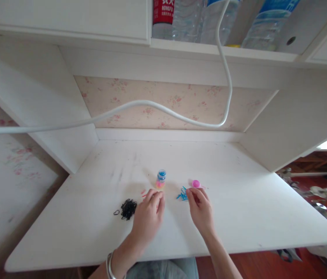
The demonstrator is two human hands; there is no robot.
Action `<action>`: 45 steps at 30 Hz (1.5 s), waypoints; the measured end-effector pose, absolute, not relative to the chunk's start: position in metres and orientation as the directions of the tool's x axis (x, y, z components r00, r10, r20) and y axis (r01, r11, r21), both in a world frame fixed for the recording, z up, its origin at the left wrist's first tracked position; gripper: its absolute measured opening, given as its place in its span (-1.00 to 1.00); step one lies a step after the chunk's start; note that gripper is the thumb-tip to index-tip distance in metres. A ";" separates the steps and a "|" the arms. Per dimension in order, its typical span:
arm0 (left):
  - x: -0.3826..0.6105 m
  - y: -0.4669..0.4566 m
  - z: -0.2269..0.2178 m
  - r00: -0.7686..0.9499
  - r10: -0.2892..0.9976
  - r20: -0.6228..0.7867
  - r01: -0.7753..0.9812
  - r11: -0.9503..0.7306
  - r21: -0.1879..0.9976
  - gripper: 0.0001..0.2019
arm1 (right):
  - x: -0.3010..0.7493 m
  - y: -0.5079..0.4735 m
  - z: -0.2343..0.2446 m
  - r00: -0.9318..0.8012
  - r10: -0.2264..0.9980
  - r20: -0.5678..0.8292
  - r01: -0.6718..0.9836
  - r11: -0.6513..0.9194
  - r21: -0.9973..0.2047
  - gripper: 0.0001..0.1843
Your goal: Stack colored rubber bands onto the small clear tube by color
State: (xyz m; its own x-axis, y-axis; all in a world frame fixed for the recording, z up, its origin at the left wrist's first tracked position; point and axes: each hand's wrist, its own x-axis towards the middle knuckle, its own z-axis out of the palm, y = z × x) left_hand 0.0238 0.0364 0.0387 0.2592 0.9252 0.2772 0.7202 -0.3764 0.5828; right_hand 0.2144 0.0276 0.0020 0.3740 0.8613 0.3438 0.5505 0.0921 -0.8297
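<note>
A small clear jar (161,179) stands upright on the white desk, with blue, pink and yellow pieces inside that look like small rubber bands. My left hand (149,212) is in front of it, fingers curled and pressed together; whatever they hold, if anything, is hidden. Beside that hand lie a pile of black rubber bands (129,209) and a few red bands (143,192). My right hand (201,210) pinches thumb and forefinger at the edge of a small heap of blue rubber bands (182,194); what is in the pinch is too small to make out. Just behind it lies a round pink lid (196,183).
A white cable (148,103) hangs across the view in front of the desk's back panel. Overhead, a shelf (224,52) holds several water bottles (188,19). Side panels bound the white desk (93,232) at left and right.
</note>
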 end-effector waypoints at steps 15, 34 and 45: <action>0.018 -0.020 -0.018 0.406 0.914 0.017 0.531 -0.251 0.810 -0.75 | 0.162 0.095 0.057 0.095 0.901 0.424 0.727 0.228 -0.647 -0.65; 0.042 0.013 -0.006 0.418 0.907 0.048 0.758 -0.378 0.531 -0.81 | 0.267 0.021 -0.050 0.254 0.961 0.112 0.806 -0.146 -0.574 -0.62; 0.085 0.052 -0.011 0.426 0.905 0.009 0.866 -0.410 0.285 -0.77 | 0.257 0.020 -0.044 0.248 0.960 0.127 0.851 -0.154 -0.502 -0.62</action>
